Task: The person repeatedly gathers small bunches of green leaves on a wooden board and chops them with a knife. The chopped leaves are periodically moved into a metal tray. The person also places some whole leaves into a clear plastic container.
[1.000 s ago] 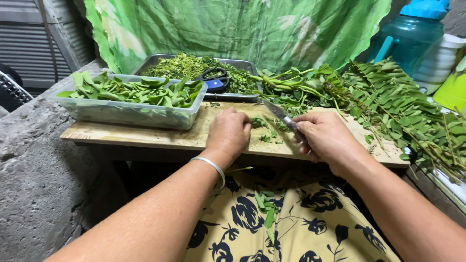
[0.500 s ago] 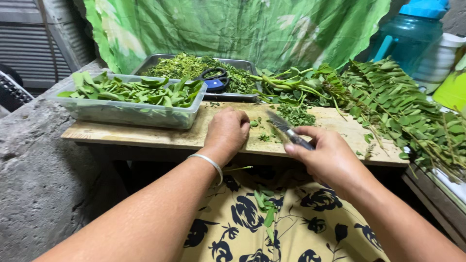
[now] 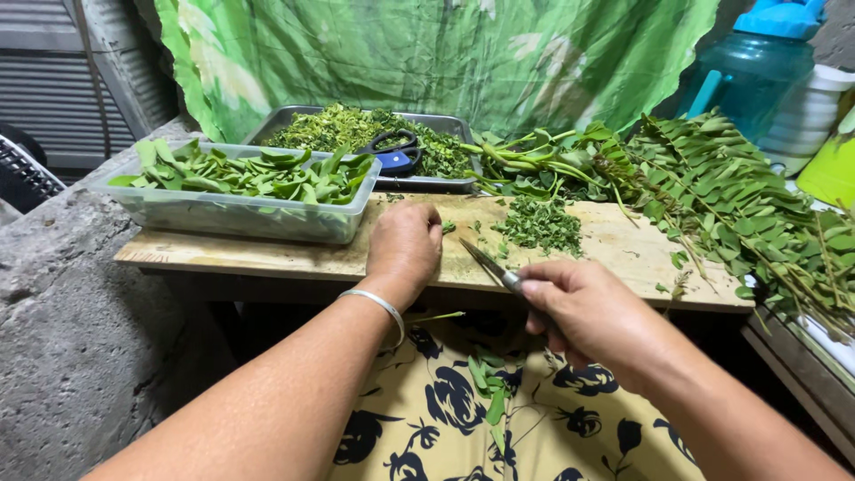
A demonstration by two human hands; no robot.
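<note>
My right hand (image 3: 595, 313) grips a small knife (image 3: 492, 265) by its handle, blade pointing up and left over the near edge of the wooden board (image 3: 623, 249). My left hand (image 3: 405, 242) rests curled on the board, a metal bangle (image 3: 378, 305) on its wrist; what it covers is hidden. A small heap of chopped greens (image 3: 539, 223) lies on the board just beyond the knife tip. Long leafy stems (image 3: 739, 191) are piled at the right.
A clear plastic tub of green leaves (image 3: 240, 191) stands on the board's left. Behind it a metal tray (image 3: 294, 116) holds chopped greens and blue-handled scissors (image 3: 396, 151). A teal water jug (image 3: 753, 67) stands far right. A concrete ledge (image 3: 71, 303) lies left.
My right hand has drawn back toward me with the knife, off the board. The heap of chopped greens it covered now shows. My left hand stays put.
</note>
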